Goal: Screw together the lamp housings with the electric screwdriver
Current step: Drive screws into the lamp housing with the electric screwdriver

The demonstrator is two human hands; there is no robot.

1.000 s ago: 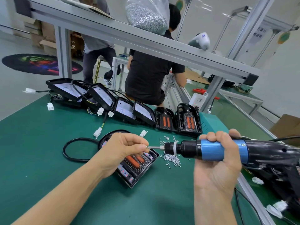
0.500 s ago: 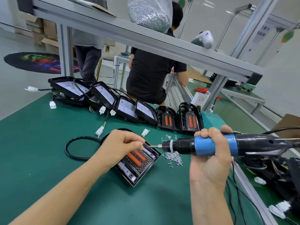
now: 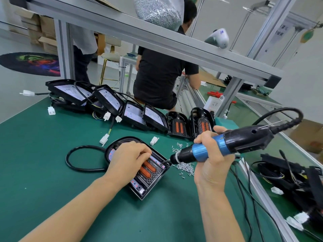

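On the green mat (image 3: 52,172), nearest to me, lies the lamp housing (image 3: 150,173) I am fastening, flat with its inner side and two orange strips facing up. I rest my left hand (image 3: 129,158) on top of the housing, fingers curled down against it; I judge this keeps the part from turning under the driver. Whether those fingers pinch a screw, I cannot tell.

Right of the housing, my right hand (image 3: 209,154) is wrapped around the blue grip of the electric screwdriver (image 3: 218,145). I hold the tool tilted, bit down at the housing's right edge, presumably to meet a screw hole there; the hole itself is too small to make out.

Just right of the housing, under the driver nose, is a scatter of loose screws (image 3: 185,167), within easy reach. A black cable (image 3: 76,165) loops to the housing's left.

Beyond the housing, a row of further housings (image 3: 136,112) leans along the mat's far side. The driver's cord (image 3: 277,114) arcs behind my right hand and could snag. Farther still, a seated person (image 3: 162,75) faces away.
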